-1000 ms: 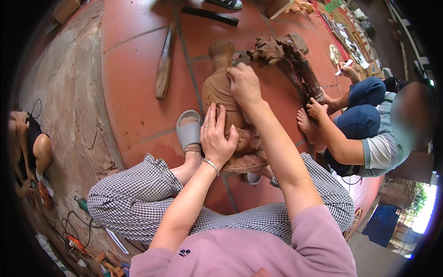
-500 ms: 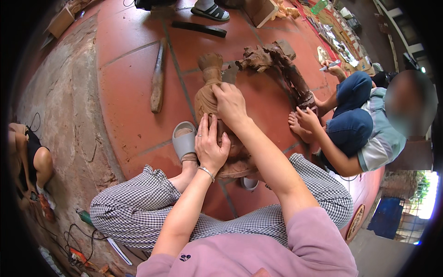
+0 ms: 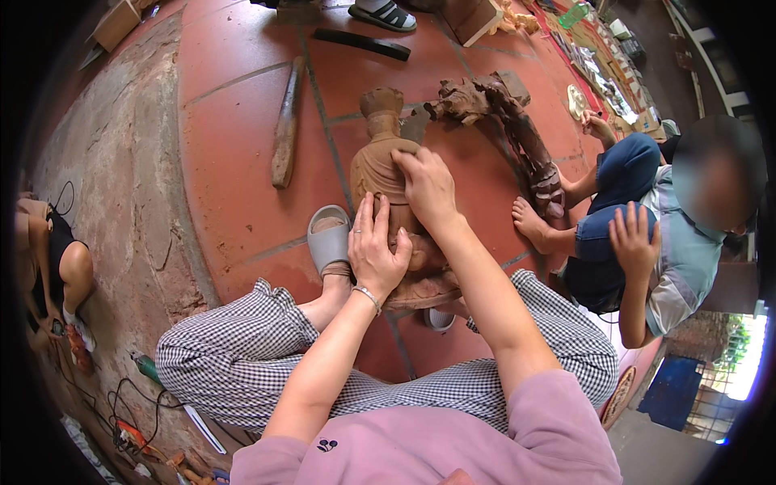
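A: Fig. legend, centre item?
B: Carving (image 3: 380,166), a brown wood figure, lying on the red tile floor (image 3: 234,145) w/ its head end toward 12 o'clock and its base end toward 6, between the person's feet.

A: Left hand?
B: Left hand (image 3: 376,250) lies flat on the lower part of the carving, fingers spread and released, palm down, not clenched. A bracelet sits on its wrist.

A: Right hand?
B: Right hand (image 3: 427,186) is at 1 o'clock of the left one, cupped over the carving's middle, fingers curled over its edge, pressing rather than fully grasping.

A: Nearby items?
B: Grey sandal (image 3: 329,238) just beside the left hand at 9 o'clock, on the person's foot. Wood stick (image 3: 285,133) at 10 o'clock of the carving, apart from it. Root piece (image 3: 501,121), gnarled and dark, at 2 o'clock, running down toward 4. Dark bar (image 3: 362,44) at 12 o'clock, well apart.

A: Others?
B: A second person (image 3: 647,234) sits at 3 o'clock, one hand open on a blue-trousered knee. Tools and cables (image 3: 129,420) lie at 8 o'clock on the stone strip.
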Demonstrator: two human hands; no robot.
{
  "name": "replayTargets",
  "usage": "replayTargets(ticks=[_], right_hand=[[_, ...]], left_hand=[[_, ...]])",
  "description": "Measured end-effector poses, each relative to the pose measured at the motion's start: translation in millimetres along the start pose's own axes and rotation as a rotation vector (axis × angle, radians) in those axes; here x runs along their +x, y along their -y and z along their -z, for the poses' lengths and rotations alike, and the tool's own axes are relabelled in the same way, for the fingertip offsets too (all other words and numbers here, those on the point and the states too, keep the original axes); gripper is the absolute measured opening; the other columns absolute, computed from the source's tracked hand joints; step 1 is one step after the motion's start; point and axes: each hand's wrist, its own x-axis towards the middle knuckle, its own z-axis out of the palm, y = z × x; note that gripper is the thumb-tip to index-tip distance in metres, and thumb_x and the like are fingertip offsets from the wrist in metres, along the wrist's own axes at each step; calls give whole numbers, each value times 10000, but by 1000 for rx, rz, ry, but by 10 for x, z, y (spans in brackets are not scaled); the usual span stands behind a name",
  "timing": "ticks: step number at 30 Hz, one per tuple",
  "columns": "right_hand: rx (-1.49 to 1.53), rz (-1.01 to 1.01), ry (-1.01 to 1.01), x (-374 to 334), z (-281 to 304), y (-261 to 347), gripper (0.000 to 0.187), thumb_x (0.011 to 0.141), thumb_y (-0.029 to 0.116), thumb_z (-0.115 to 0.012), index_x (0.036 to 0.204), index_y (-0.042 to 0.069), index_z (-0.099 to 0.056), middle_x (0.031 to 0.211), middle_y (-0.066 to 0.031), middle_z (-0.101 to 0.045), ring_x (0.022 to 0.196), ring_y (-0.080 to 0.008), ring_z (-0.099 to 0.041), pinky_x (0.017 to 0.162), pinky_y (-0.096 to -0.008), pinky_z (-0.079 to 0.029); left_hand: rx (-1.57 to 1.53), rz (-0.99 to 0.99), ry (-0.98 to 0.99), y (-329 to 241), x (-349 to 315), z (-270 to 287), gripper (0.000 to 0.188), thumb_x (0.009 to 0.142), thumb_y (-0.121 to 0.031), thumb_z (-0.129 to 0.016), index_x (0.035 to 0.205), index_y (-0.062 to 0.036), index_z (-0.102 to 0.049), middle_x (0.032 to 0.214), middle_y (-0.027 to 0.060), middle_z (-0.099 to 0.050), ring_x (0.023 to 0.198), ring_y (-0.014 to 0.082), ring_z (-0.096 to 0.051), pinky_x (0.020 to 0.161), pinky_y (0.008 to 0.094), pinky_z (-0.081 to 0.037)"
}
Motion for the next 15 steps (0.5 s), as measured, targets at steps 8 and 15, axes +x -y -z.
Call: replayTargets(ticks=[8,15], right_hand=[[-63,-107,-37,97,-17,-48,158,933,134,-597,1033,85,-710,918,-131,-646,893,-350,-641,789,-467,-532],[-124,-253,65,341,-72,-131,183,952,164,-586,1056,74,-707,930,-156,-699,902,-379,-680,790,-496,-540]], left_hand=[[-26,8,12,-9,39,15,633,876,-293,-598,1447,-30,-532,1522,253,-450,1382,410,-470,1085,494,-419],[-15,0,11,-77,24,-29,633,871,-289,-602,1441,-23,-536,1521,249,-452,1381,412,-470,1080,491,-423]])
